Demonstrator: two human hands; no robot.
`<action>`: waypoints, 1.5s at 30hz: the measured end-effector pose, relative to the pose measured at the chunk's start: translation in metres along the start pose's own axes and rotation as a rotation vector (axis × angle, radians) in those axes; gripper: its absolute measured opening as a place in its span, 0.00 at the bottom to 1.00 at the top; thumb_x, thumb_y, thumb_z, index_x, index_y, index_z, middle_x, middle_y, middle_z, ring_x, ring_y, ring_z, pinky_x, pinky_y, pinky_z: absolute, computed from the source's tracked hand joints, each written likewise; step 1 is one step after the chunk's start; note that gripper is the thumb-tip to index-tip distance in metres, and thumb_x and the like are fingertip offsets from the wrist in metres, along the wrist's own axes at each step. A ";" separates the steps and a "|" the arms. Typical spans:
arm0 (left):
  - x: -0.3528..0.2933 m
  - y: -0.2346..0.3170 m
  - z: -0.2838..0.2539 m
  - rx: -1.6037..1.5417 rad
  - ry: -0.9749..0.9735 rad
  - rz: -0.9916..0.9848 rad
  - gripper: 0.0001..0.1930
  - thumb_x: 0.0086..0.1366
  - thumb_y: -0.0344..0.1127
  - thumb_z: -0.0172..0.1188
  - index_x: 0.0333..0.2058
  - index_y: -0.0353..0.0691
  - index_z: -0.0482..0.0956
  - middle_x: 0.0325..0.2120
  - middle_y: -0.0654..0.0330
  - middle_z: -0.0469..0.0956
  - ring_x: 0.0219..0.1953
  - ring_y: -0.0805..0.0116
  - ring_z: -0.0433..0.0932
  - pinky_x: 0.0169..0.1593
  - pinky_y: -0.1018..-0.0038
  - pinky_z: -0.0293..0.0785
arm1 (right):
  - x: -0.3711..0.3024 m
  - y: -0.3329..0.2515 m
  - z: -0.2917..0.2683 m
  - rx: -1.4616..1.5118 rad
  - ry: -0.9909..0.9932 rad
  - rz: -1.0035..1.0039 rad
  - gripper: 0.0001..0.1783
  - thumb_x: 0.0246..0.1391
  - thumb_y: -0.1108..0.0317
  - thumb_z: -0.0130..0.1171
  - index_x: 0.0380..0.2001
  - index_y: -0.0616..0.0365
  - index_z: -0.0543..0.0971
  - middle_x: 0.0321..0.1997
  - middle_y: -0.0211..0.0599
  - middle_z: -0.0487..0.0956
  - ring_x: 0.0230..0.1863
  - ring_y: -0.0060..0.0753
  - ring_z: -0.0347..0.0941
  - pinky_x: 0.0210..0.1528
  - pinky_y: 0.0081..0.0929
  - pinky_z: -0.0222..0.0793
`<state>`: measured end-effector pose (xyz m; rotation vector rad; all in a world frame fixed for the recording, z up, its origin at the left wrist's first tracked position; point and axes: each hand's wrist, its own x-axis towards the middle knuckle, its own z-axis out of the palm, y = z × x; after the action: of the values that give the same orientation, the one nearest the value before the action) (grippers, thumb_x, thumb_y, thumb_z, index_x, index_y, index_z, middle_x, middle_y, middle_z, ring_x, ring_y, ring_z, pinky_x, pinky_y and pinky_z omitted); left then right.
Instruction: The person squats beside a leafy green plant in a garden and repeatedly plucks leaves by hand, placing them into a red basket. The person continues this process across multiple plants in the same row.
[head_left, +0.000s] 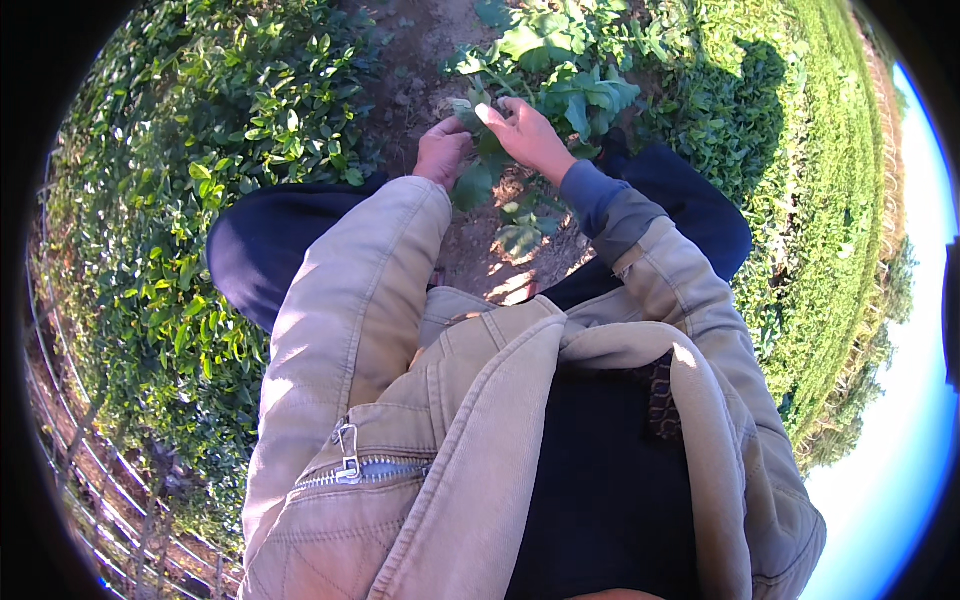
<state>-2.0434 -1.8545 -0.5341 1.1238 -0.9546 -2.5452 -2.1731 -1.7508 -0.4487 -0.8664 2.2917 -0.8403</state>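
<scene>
Both of my hands are together over the bare strip between two hedges, at a leafy plant (590, 98) with broad, lobed green leaves. My left hand (443, 153) is closed, its fingers pinching the edge of a leaf (462, 107). Close beside it, my right hand (527, 137) has its thumb and forefinger closed at the same bunch of leaves; exactly what lies between them is partly hidden. A rounded leaf (474, 187) hangs below the hands. Nearer to me, a few low leaves (520, 238) grow from the ground.
Dense bushes (190, 160) stand on my left, and another hedge row (830, 180) runs along the right. Reddish-brown soil (415, 60) lies between them. My bent knees in dark trousers (275, 245) flank the strip. Pale curved lines (85, 470) show at the lower left.
</scene>
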 end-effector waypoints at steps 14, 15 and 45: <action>-0.086 -0.026 0.088 1.185 -0.235 0.706 0.34 0.54 0.31 0.67 0.61 0.35 0.72 0.67 0.42 0.62 0.68 0.37 0.63 0.68 0.51 0.67 | 0.034 0.057 -0.031 0.280 -0.157 0.283 0.12 0.61 0.63 0.70 0.38 0.62 0.86 0.27 0.27 0.81 0.27 0.19 0.73 0.29 0.24 0.69; -0.088 -0.028 0.091 1.211 -0.246 0.702 0.34 0.53 0.30 0.67 0.61 0.36 0.71 0.67 0.42 0.62 0.68 0.37 0.63 0.67 0.50 0.68 | 0.034 0.065 -0.032 0.325 -0.169 0.257 0.12 0.61 0.62 0.70 0.38 0.61 0.86 0.28 0.26 0.81 0.28 0.18 0.72 0.30 0.24 0.69; 0.003 0.011 0.037 0.296 0.098 0.128 0.21 0.62 0.29 0.62 0.54 0.30 0.80 0.43 0.49 0.86 0.41 0.60 0.86 0.47 0.68 0.81 | 0.037 0.044 -0.064 0.071 -0.465 0.051 0.27 0.56 0.79 0.64 0.60 0.66 0.78 0.47 0.45 0.86 0.49 0.32 0.82 0.55 0.31 0.77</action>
<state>-2.0730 -1.8463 -0.5098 1.2050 -1.3634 -2.2773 -2.2559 -1.7281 -0.4471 -0.8627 1.8600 -0.6156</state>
